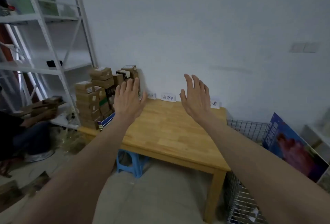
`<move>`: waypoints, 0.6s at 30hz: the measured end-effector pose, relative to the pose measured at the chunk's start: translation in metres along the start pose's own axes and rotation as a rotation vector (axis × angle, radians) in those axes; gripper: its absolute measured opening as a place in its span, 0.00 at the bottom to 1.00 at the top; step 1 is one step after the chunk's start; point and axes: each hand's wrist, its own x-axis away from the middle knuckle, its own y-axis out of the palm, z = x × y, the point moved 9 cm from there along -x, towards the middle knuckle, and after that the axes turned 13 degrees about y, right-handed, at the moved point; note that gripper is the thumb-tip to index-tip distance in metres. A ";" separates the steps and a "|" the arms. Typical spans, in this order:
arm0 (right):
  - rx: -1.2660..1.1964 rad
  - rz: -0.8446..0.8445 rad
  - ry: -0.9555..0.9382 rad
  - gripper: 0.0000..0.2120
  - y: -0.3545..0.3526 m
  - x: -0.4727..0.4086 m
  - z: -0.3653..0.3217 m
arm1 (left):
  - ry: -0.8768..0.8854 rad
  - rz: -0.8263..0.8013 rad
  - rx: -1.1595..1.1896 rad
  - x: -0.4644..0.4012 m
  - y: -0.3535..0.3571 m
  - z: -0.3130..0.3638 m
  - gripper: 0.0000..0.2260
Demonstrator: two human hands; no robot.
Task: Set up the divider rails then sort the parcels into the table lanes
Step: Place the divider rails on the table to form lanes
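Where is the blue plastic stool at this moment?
In the head view, the blue stool stands on the floor under the near left edge of the wooden table, below the left forearm.

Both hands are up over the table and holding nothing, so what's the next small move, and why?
Probably lower both hands and look for the divider rails. The left hand and right hand are open and hold nothing, the wooden table shows no rails on its top, and the parcels sit stacked at its left end. No rails are clearly in view.
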 end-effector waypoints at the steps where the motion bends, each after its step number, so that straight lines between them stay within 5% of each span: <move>1: -0.001 -0.021 0.006 0.26 0.006 -0.003 0.002 | -0.007 -0.031 0.009 -0.003 0.007 0.000 0.29; 8: 0.028 -0.145 -0.022 0.24 0.097 -0.059 0.031 | 0.017 -0.164 0.080 -0.055 0.106 0.009 0.26; 18: 0.071 -0.580 -0.078 0.25 0.276 -0.169 0.066 | -0.157 -0.446 0.137 -0.132 0.247 -0.008 0.24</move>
